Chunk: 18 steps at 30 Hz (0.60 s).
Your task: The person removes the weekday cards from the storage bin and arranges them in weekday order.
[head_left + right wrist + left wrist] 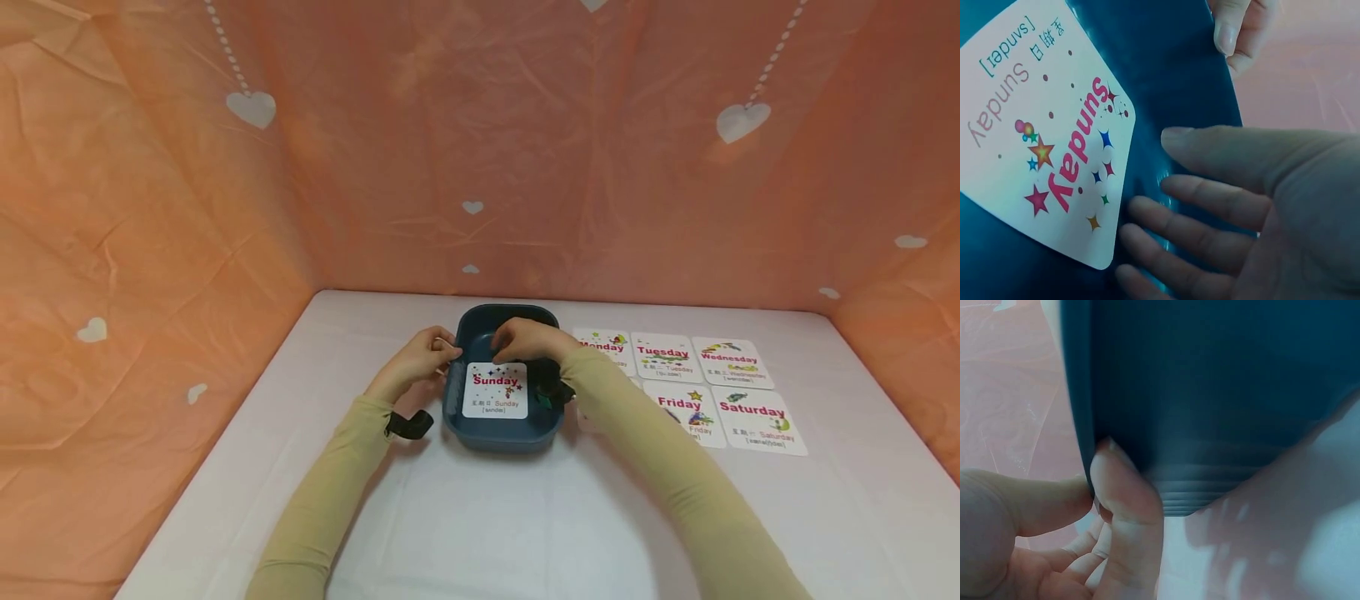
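Observation:
A dark blue rectangular plastic bin (pixel 501 445) stands on the table in the head view. My left hand (pixel 412 362) pinches its left rim between thumb and index finger; the left wrist view shows that finger (pixel 1125 512) against the ridged bin wall (pixel 1210 412). Inside the bin lies a white card (pixel 495 407) printed "Sunday" with coloured stars, face up. Over the bin, just beyond the card's upper edge, is my right hand (pixel 532 338). Its fingers (pixel 1185 231) are relaxed and apart in the right wrist view, with nothing between them, beside the Sunday card (pixel 1054 125).
To the right of the bin, weekday cards lie in two rows, among them Tuesday (pixel 664 367), Wednesday (pixel 731 372), Friday (pixel 697 425) and Saturday (pixel 757 433). My right forearm covers part of Monday (pixel 600 336). An orange cloth (pixel 480 150) with hearts hangs behind the white table (pixel 480 533).

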Motion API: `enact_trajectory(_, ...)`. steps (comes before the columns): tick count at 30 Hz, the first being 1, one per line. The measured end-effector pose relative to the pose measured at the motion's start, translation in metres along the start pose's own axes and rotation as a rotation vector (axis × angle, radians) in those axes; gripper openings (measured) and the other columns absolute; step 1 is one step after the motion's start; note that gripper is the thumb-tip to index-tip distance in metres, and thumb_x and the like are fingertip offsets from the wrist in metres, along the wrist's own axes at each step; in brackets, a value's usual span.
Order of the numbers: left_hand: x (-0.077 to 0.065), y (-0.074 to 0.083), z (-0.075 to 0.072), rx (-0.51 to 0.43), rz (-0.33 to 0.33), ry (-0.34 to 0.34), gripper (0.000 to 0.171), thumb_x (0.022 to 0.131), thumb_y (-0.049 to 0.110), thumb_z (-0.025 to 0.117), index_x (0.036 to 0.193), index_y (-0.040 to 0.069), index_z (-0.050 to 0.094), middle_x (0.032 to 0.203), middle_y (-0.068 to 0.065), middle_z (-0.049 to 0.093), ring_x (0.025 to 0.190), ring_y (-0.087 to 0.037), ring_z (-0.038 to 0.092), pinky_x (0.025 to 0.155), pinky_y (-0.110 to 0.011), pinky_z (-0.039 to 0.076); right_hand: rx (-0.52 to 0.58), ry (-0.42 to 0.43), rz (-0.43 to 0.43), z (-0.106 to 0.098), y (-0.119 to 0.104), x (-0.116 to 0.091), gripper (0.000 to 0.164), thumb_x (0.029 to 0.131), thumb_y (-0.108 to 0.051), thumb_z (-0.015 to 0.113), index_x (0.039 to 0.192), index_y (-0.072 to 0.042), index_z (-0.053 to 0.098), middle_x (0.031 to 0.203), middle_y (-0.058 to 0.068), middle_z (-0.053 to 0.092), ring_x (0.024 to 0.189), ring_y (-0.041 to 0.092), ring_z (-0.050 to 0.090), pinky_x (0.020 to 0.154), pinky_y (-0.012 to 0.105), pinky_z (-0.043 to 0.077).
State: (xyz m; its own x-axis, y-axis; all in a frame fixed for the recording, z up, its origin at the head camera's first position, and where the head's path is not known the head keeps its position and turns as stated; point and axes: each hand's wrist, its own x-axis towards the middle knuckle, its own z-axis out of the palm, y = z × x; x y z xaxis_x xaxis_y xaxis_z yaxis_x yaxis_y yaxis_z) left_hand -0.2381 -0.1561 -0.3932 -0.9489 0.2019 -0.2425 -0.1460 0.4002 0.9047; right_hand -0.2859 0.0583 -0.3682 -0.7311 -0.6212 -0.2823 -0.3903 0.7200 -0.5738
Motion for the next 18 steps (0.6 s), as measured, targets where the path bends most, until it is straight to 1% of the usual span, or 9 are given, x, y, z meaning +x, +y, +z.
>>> enact_trajectory(2,0.0000,-0.0001,0.0001,0.001,-0.005,0.005,0.023,0.096,0.012,0.058,0.113,0.000,0.048,0.086,-0.015,0.059,0.065,-0.018,0.056,0.052,-0.030,0.048,-0.018,0.013,0.036,-0.0002,-0.0006,0.0000,0.039,0.086,-0.020,0.071,0.119,-0.001,0.064,0.115,0.013,0.064,0.104,0.023,0.060,0.089,0.035,0.048)
enact_trajectory(4,-0.0004,0.0004,0.0005,0.003,-0.007,0.006,0.023,0.096,0.012,0.058,0.113,0.000,0.048,0.085,-0.015,0.059,0.065,-0.019,0.056,0.052,-0.031,0.048,-0.024,0.019,0.078,-0.0007,-0.0008,-0.0003,0.038,0.086,-0.021,0.071,0.117,-0.002,0.065,0.114,0.011,0.064,0.101,0.023,0.060,0.085,0.035,0.050)
enact_trajectory(8,-0.0004,0.0005,0.0013,0.009,-0.004,0.015,0.024,0.095,0.012,0.059,0.113,0.000,0.049,0.083,-0.013,0.058,0.066,-0.019,0.056,0.054,-0.031,0.049,0.008,0.029,0.168,-0.0021,-0.0013,-0.0024,0.035,0.083,-0.021,0.074,0.112,-0.002,0.067,0.103,0.010,0.065,0.088,0.023,0.062,0.072,0.035,0.054)
enact_trajectory(10,-0.0002,0.0005,0.0016,0.010,0.000,0.019,0.024,0.095,0.012,0.060,0.113,0.000,0.049,0.082,-0.011,0.058,0.067,-0.019,0.056,0.055,-0.031,0.050,0.039,0.032,0.206,-0.0028,-0.0017,-0.0039,0.033,0.082,-0.020,0.075,0.108,-0.002,0.067,0.098,0.010,0.064,0.082,0.025,0.062,0.068,0.036,0.055)
enact_trajectory(13,-0.0001,0.0009,0.0017,0.007,0.000,0.022,0.024,0.095,0.012,0.060,0.113,0.000,0.049,0.082,-0.011,0.058,0.068,-0.020,0.056,0.057,-0.031,0.051,0.075,0.029,0.246,-0.0032,-0.0016,-0.0052,0.031,0.081,-0.018,0.075,0.105,-0.001,0.065,0.094,0.011,0.062,0.078,0.027,0.064,0.066,0.036,0.056)
enact_trajectory(18,-0.0005,0.0014,0.0015,0.000,-0.002,0.016,0.023,0.096,0.012,0.059,0.113,0.000,0.048,0.083,-0.012,0.058,0.068,-0.019,0.056,0.057,-0.032,0.051,0.106,0.020,0.279,-0.0028,-0.0011,-0.0052,0.026,0.080,-0.016,0.076,0.098,0.000,0.065,0.092,0.012,0.063,0.077,0.028,0.065,0.066,0.035,0.056)
